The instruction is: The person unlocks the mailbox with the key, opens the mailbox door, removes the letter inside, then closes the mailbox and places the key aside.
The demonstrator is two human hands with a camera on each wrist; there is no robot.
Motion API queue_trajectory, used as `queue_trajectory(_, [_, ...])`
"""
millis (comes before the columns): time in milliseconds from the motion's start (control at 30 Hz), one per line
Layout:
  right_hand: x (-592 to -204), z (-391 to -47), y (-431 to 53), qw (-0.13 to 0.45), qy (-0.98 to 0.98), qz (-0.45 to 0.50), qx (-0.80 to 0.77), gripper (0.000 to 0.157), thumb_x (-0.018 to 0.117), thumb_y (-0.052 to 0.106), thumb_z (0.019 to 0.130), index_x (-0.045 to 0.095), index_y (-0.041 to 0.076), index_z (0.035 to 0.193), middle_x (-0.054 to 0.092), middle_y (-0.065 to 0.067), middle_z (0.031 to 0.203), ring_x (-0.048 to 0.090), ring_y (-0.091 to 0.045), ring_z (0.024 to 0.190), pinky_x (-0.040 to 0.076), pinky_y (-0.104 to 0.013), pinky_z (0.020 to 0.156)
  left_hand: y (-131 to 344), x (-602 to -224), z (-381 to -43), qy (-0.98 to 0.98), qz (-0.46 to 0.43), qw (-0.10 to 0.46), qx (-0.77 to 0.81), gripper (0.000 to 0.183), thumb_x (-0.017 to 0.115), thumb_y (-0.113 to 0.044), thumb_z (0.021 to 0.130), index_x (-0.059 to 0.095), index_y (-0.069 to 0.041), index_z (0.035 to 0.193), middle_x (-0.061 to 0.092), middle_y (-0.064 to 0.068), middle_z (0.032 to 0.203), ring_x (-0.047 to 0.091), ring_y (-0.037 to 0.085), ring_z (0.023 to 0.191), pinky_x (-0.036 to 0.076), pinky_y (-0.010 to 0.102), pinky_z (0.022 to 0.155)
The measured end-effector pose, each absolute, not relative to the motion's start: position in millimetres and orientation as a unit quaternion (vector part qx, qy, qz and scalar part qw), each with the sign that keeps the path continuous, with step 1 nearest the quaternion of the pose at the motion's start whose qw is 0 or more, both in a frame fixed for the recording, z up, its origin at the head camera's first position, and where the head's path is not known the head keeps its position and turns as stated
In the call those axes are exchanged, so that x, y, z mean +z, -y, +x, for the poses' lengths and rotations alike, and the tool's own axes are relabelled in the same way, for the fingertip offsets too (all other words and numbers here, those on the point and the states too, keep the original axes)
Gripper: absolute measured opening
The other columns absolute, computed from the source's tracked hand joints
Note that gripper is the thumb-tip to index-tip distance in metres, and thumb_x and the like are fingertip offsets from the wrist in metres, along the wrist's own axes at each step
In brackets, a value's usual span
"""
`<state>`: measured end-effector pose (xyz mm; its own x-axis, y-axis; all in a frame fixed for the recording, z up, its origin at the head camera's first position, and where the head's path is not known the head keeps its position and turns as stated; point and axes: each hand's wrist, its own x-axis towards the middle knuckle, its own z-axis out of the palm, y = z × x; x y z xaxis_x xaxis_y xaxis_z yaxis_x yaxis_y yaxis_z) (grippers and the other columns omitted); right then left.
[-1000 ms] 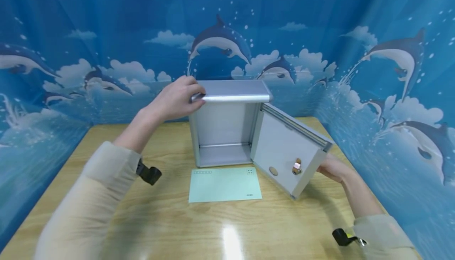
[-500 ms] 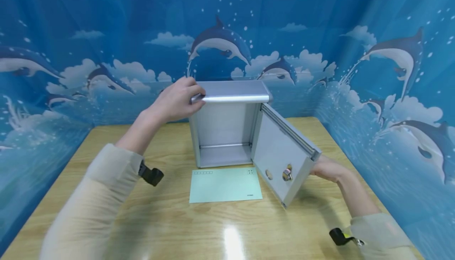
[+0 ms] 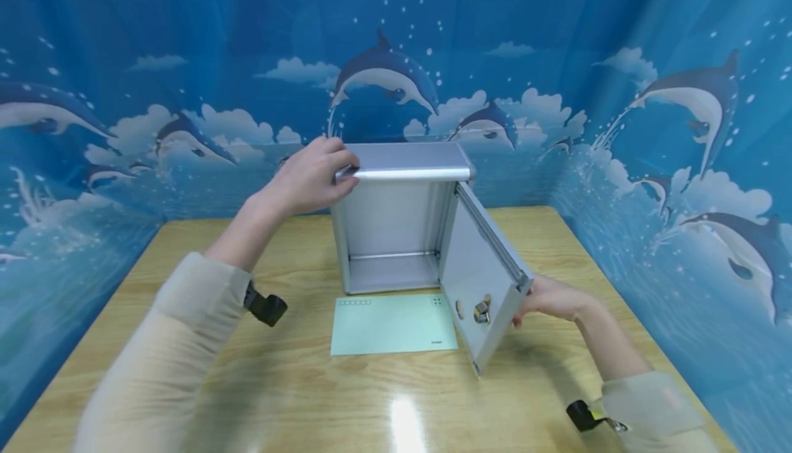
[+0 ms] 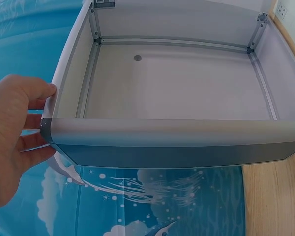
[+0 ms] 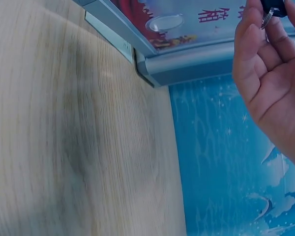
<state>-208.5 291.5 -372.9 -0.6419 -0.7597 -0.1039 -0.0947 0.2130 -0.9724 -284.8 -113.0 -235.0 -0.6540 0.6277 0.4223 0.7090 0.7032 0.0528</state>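
Note:
A silver metal letter box stands on the table with its door swung out to the right. My left hand grips the top left corner of the box, thumb on the front rim in the left wrist view. Behind the door's free edge is my right hand. In the right wrist view its fingers pinch a black-headed key with a small metal ring, at the door's printed outer face. The lock's back shows on the door's inner side, beside a small oval hole. A pale green envelope lies before the box.
The wooden table reaches up to a blue dolphin-print curtain at the back and sides. The door's lower corner hangs out past the envelope's right edge.
My right hand has swung the door leftward, partway toward the box, moving left with it. My left hand keeps its grip on the corner. The envelope has stayed put.

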Motion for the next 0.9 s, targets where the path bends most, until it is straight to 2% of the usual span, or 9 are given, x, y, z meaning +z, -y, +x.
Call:
queue_trajectory(133, [-372,-208,-281,0.307,-0.709,-0.318,-0.549,0.026,0.052,-0.005,0.084,0.058,0.006,0.107,0.062,-0.007,0.088,0.059,-0.015,0.075,0.052,-0.036,0.065,113,-236,-285,0.904,-0.368,0.191,-0.105,0.025,0.061,-0.021,0.089,0.065,-0.004,0.107,0.056,0.010,0.096,0.046,0.024,0.082,0.039,0.037,0.069])
queue_trajectory(300, [-371,-207,-269,0.298,-0.715,-0.341,-0.532,0.017,0.051,-0.006,0.083,0.060,-0.005,0.097,0.064,-0.011,0.083,0.061,-0.016,0.073,0.053,-0.039,0.062,113,-237,-285,0.901,-0.371,0.196,-0.108,0.024,0.061,-0.019,0.089,0.065,-0.004,0.106,0.056,0.010,0.095,0.047,0.024,0.083,0.040,0.038,0.069])
queue_trajectory(433, [-369,-206,-260,0.294,-0.716,-0.361,-0.520,0.013,0.051,-0.004,0.087,0.059,-0.012,0.094,0.064,-0.013,0.080,0.061,-0.013,0.072,0.053,-0.037,0.062,113,-237,-285,0.902,-0.370,0.196,-0.109,0.024,0.061,-0.020,0.089,0.065,-0.004,0.107,0.056,0.010,0.096,0.047,0.024,0.083,0.040,0.038,0.069])
queue_trajectory(567, [-367,-205,-250,0.288,-0.717,-0.382,-0.507,0.016,0.051,-0.001,0.090,0.060,-0.012,0.098,0.063,-0.019,0.080,0.061,-0.013,0.071,0.053,-0.037,0.061,113,-237,-285,0.904,-0.367,0.193,-0.110,0.024,0.061,-0.021,0.089,0.065,-0.005,0.107,0.056,0.009,0.096,0.046,0.024,0.084,0.041,0.037,0.070])
queue_trajectory(767, [-363,-205,-233,0.277,-0.747,-0.389,-0.462,0.016,0.052,0.004,0.092,0.061,-0.005,0.102,0.063,-0.014,0.083,0.061,-0.020,0.071,0.053,-0.040,0.062,113,-236,-284,0.907,-0.359,0.191,-0.109,0.025,0.061,-0.022,0.089,0.065,-0.005,0.107,0.056,0.009,0.096,0.047,0.024,0.085,0.041,0.037,0.070])
queue_trajectory(900, [-362,-205,-220,0.278,-0.759,-0.383,-0.447,0.016,0.051,0.006,0.093,0.060,-0.004,0.102,0.062,-0.017,0.084,0.061,-0.024,0.072,0.053,-0.039,0.063,113,-237,-285,0.904,-0.362,0.197,-0.113,0.024,0.062,-0.020,0.089,0.065,-0.005,0.106,0.057,0.009,0.096,0.047,0.024,0.085,0.041,0.037,0.070])
